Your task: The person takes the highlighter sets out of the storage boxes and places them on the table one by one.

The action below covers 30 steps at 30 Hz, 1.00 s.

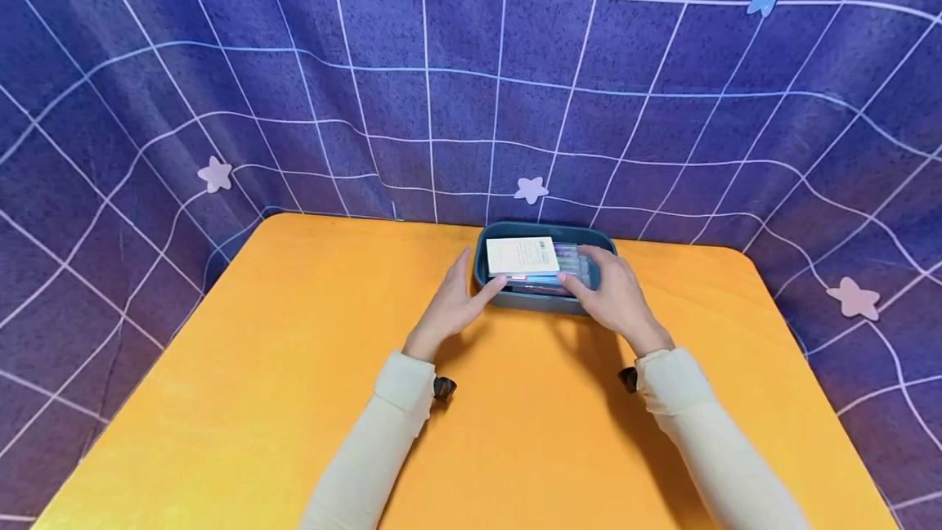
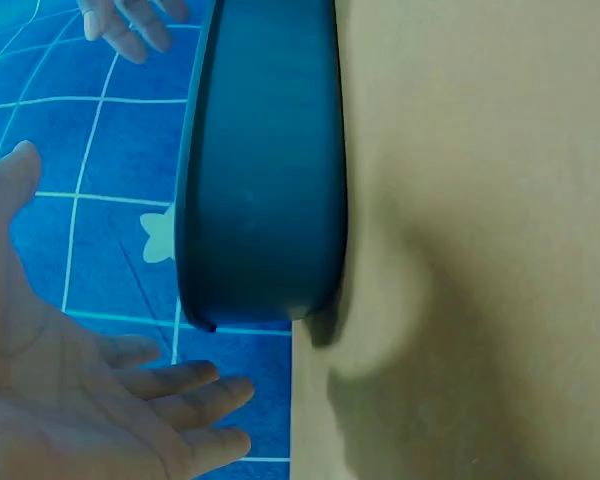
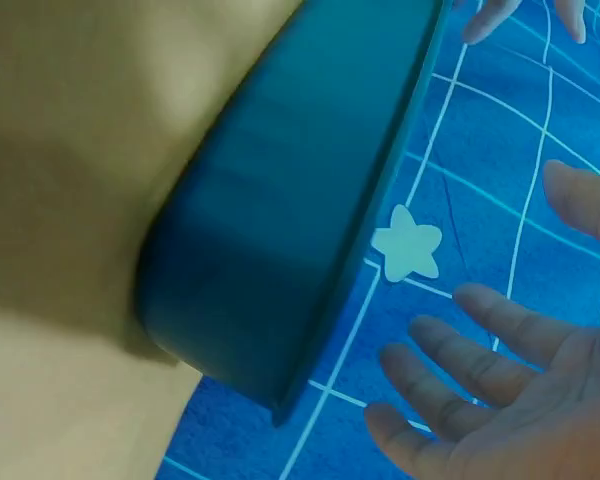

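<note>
A dark teal plastic bin (image 1: 548,302) stands at the far edge of the table. In it lie a white booklet (image 1: 522,256) with a barcode and, beside and under that, a clear case of coloured pens (image 1: 572,260). My left hand (image 1: 455,305) is at the bin's left end, thumb and fingers spread; in the left wrist view its straight fingers show a gap to the bin wall (image 2: 265,170). At the right end is my right hand (image 1: 614,293), its thumb over the front rim in the head view. The right wrist view shows its fingers extended, apart from the wall (image 3: 280,200).
An orange cloth covers the table (image 1: 294,399). Behind it hangs a blue curtain (image 1: 456,105) with a white grid and star shapes, right up against the table's back edge near the bin. Dark wrist bands (image 1: 444,388) sit at both cuffs.
</note>
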Available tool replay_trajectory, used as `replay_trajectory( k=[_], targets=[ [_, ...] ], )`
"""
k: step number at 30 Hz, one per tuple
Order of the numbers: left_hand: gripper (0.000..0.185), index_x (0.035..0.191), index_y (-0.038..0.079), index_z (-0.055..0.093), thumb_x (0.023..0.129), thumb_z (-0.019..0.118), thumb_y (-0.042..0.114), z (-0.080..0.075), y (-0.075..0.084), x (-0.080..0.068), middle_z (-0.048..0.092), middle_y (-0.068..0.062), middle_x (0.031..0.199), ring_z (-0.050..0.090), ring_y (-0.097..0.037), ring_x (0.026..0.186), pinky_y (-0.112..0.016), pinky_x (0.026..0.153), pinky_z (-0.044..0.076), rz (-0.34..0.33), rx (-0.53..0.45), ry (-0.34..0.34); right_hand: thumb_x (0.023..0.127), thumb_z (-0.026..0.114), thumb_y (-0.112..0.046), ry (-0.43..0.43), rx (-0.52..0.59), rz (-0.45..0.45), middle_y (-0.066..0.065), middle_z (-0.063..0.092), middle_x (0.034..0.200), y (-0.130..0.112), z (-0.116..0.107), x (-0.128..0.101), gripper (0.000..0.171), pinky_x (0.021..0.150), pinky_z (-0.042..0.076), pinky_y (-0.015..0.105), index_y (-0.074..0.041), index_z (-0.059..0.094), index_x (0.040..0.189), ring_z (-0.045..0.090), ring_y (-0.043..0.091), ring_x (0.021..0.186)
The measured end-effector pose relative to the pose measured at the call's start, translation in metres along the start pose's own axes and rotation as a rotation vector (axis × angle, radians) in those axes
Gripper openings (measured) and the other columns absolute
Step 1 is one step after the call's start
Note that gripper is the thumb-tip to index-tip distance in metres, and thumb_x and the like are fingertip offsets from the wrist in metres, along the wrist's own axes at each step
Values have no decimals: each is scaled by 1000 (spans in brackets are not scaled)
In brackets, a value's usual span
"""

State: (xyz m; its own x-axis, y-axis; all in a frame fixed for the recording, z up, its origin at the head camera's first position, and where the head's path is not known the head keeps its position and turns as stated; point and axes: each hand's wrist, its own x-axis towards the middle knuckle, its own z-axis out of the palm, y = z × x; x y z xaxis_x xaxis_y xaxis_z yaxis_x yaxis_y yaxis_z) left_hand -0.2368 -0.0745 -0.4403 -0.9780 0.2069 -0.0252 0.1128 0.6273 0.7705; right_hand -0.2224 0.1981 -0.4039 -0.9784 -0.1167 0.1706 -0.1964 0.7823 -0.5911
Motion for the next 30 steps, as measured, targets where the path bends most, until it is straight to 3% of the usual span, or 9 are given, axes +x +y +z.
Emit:
replay_trajectory(
  k=[7, 18, 24, 30],
  targets=[
    [100, 163, 23, 6, 90, 49, 76, 9, 0, 2, 14, -10, 170, 22, -34, 156, -58, 124, 25, -19, -66, -2, 96, 65, -43, 12, -32, -55, 22, 51, 149, 1, -13, 9, 60, 119, 29, 59, -4, 55, 139, 40, 44, 142],
    [93, 163, 15, 11, 96, 53, 63, 18, -3, 9, 20, -11, 169, 23, -32, 156, -57, 125, 24, 36, -152, 18, 96, 64, -46, -46, -81, -72, 19, 55, 146, -6, -19, 22, 60, 116, 37, 57, -5, 56, 139, 47, 41, 139],
    [102, 163, 17, 3, 92, 52, 71, 20, -7, 13, 14, -10, 171, 20, -31, 157, -55, 125, 23, -35, -248, 40, 96, 63, -45, -60, -82, -99, 19, 57, 144, -14, -25, 31, 60, 116, 38, 56, -5, 55, 140, 48, 40, 138],
    [95, 163, 15, 11, 94, 57, 62, 28, -9, 18, 23, -10, 168, 26, -29, 155, -54, 124, 27, 11, -298, 69, 97, 62, -46, -111, -81, -87, 17, 55, 147, -18, -29, 38, 59, 115, 39, 57, -7, 54, 141, 48, 38, 140]
  ],
)
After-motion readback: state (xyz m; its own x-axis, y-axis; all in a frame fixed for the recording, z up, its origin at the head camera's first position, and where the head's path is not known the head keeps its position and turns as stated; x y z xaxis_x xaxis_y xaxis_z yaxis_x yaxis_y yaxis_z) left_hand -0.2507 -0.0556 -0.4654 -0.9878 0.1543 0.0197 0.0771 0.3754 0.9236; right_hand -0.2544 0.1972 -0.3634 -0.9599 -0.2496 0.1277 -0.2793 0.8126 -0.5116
